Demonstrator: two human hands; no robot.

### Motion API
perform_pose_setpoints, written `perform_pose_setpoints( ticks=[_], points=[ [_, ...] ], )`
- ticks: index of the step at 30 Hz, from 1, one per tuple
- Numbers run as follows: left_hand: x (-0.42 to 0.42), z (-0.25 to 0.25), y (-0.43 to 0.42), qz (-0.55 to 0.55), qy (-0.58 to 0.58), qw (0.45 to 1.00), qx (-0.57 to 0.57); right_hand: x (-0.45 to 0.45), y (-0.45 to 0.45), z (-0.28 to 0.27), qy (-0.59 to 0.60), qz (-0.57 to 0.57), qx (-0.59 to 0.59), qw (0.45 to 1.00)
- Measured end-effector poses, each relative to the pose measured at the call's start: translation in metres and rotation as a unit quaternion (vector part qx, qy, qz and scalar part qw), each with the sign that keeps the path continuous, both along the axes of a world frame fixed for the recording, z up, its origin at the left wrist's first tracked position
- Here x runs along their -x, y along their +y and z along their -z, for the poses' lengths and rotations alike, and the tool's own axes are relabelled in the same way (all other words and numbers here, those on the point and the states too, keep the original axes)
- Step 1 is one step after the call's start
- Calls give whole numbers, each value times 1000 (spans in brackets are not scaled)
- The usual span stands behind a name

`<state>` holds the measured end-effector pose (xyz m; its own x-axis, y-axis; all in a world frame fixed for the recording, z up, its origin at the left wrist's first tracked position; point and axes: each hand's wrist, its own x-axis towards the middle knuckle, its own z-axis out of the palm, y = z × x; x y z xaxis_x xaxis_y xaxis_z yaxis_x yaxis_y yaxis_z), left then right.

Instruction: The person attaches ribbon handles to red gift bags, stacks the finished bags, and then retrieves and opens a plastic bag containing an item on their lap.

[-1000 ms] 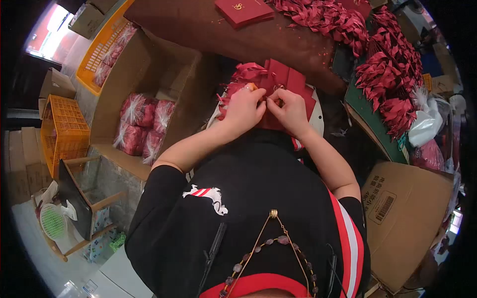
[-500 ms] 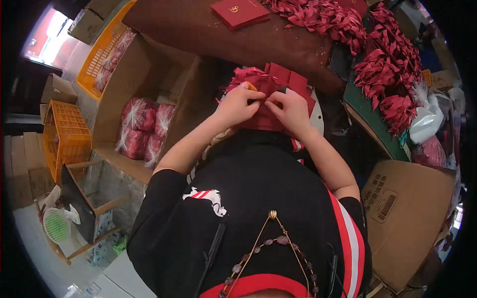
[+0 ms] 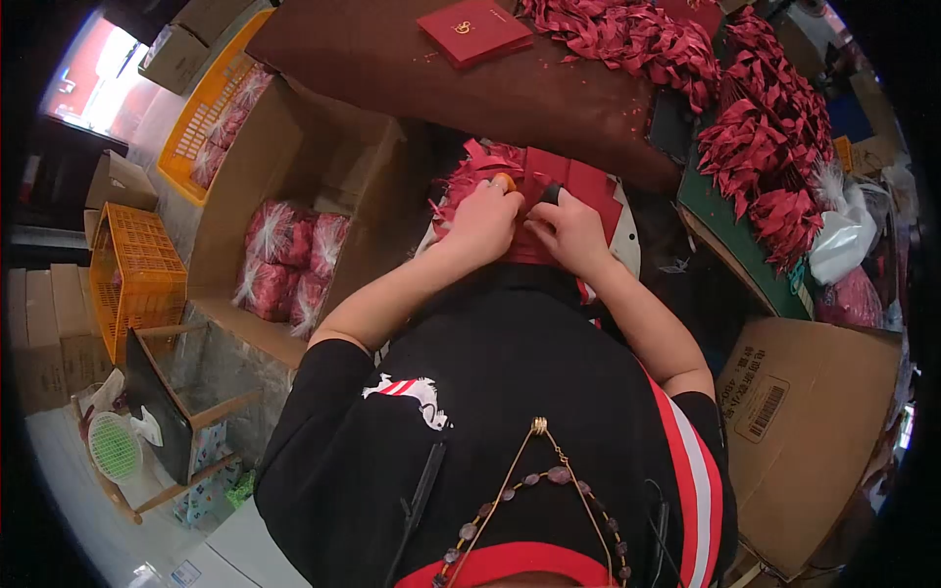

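Dark red, flat pieces (image 3: 591, 176) lie overlapped in front of you, close to your body, on a pale surface (image 3: 624, 223) that shows past their right edge. Red ribbons (image 3: 490, 157) bunch loosely along their left side. Your left hand (image 3: 487, 218) is over the edge where ribbons and flat pieces meet, its fingers curled in and an orange cover (image 3: 504, 181) on one fingertip; you cannot tell from this view whether it grips anything. Your right hand (image 3: 571, 230) is just beside it, above the flat pieces, fingers bent with a narrow spread and a black cover (image 3: 551, 193) on one digit; what it may pinch is hidden too. The two hands are near each other but apart.

Beyond them, a red card (image 3: 472, 29) with gold marking rests on the brown table (image 3: 549, 108). To your right, more ribbons (image 3: 760, 137) heap over a green board (image 3: 720, 230). To your left, an open cardboard box (image 3: 221, 245) holds plastic-wrapped red bundles (image 3: 267, 284).
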<state>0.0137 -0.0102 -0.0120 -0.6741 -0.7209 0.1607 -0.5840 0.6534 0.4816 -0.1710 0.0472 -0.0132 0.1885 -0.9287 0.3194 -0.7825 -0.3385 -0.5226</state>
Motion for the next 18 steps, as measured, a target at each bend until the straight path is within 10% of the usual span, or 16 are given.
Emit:
perform_pose_setpoints(
  ticks=[18],
  points=[
    [-6, -4, -15, 78, 19, 994, -68, 1, 4, -6, -50, 5, -2, 999]
  ],
)
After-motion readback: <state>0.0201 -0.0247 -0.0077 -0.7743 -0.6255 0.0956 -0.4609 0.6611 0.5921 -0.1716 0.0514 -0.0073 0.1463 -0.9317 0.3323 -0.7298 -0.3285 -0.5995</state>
